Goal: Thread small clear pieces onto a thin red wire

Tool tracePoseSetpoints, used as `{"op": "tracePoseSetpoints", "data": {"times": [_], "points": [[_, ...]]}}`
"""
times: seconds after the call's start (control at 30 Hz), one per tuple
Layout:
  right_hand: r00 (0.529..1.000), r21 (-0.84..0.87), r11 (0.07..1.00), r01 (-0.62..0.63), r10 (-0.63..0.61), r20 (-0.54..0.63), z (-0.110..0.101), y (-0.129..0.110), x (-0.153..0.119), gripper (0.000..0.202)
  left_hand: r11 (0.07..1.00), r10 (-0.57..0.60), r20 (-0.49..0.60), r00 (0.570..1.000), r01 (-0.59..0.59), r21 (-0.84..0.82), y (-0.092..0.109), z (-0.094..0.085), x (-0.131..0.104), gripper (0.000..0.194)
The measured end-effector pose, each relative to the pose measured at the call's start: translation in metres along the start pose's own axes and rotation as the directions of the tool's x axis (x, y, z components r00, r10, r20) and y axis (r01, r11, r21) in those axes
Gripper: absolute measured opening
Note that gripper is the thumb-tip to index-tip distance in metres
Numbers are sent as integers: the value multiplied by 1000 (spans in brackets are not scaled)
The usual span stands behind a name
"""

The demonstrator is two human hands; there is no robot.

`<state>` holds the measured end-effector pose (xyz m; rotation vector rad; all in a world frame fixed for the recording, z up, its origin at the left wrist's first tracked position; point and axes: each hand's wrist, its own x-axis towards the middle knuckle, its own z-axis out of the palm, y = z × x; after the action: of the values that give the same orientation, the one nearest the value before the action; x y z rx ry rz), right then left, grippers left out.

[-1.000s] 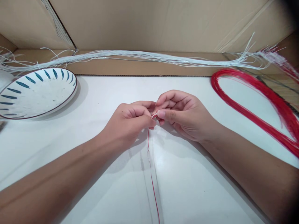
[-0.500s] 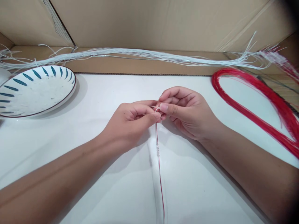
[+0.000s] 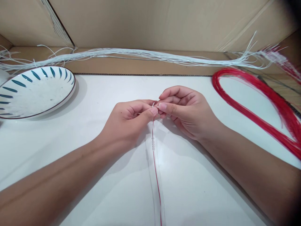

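Red cord pinched at the left fingertips, right of the plate.
The left hand was closed, thumb against fingers, on the cord, with clear bead-like pieces strung below the grip. The right hand was half curled, its thumb tip beside the left thumb; whether it gripped anything could not be told. The step in hand appeared to be fine handling of the white strand end above the left thumb; the next move likely called for a steady left pinch and a precise right grasp. Half a second earlier, the strand arched toward the right thumb; now it stood nearly upright, and the cord was slightly closer to the plate.
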<state>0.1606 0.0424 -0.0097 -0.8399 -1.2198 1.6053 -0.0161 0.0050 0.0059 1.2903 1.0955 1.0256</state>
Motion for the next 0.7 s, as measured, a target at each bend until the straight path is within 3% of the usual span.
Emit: {"op": "tracePoseSetpoints", "data": {"times": [0.17, 0.7], "points": [[1000, 3, 1000, 8, -8, 11, -3, 1, 1, 25, 1000, -11, -51, 999, 11, -6, 0, -1, 1, 24], [997, -9, 1000, 30, -29, 73, 1, 1, 3, 26, 992, 25, -12, 1000, -23, 123, 0, -2, 2, 22]]}}
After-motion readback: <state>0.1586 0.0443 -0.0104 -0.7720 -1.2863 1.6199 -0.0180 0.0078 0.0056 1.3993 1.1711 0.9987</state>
